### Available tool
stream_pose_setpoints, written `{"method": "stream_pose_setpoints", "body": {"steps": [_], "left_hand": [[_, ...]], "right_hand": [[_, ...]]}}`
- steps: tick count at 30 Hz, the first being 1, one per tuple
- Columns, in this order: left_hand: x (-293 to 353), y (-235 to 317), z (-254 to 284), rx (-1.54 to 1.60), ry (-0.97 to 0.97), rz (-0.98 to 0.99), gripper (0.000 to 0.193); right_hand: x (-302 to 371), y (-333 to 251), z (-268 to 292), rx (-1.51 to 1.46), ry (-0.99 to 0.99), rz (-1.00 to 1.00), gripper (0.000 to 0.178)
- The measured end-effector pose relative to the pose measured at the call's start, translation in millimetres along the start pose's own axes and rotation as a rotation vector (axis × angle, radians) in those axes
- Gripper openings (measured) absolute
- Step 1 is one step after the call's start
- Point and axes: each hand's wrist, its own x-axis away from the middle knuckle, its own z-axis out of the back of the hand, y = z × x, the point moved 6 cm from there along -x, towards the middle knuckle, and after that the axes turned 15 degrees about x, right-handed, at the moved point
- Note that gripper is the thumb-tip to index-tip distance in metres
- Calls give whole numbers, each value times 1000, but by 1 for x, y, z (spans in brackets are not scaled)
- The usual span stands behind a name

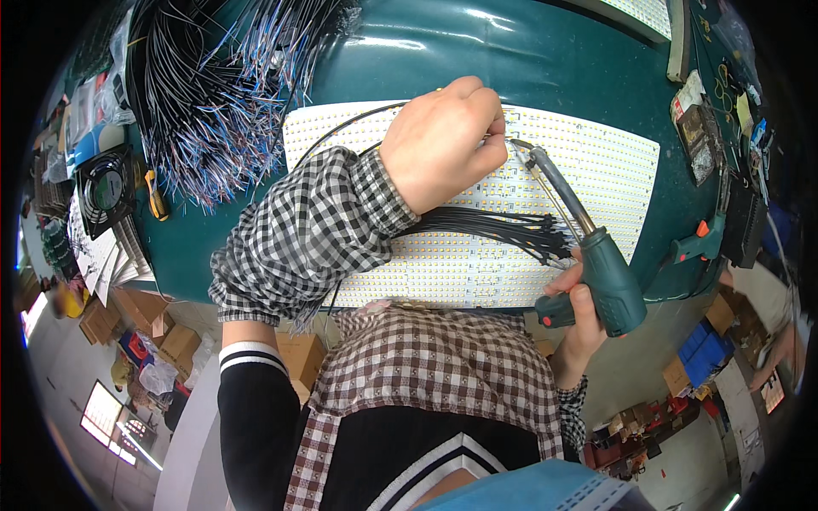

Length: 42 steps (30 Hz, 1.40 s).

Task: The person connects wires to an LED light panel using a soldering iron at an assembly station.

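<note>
My left hand is closed in a pinch above a white LED board, a thin black cable running in under it from the left. The fingers hide the cable's end. My right hand grips a green soldering gun by its handle. The gun slants up and left, and its tip comes close to my left fingertips; whether it touches anything there I cannot tell. Across the middle of the board, below my left hand, lies a bunch of black cables.
A large heap of black cables with blue and white ends lies at the far left. Beside it are a yellow screwdriver and a black fan. A green glue gun lies at the right; another LED board is at the back.
</note>
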Motion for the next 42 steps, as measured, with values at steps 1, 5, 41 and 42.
{"method": "stream_pose_setpoints", "body": {"steps": [1, 5, 41, 42], "left_hand": [[0, 0, 0, 1, 0, 0, 9], [-1, -1, -1, 0, -2, 4, 9], [23, 66, -45, -580, -18, -512, 34], [30, 71, -59, -350, -176, -463, 39]], "right_hand": [[0, 0, 0, 10, 6, -2, 41], [-1, 1, 0, 26, -1, 0, 41], [-20, 45, 17, -1082, 239, 223, 54], [-23, 47, 11, -1136, 253, 320, 47]]}}
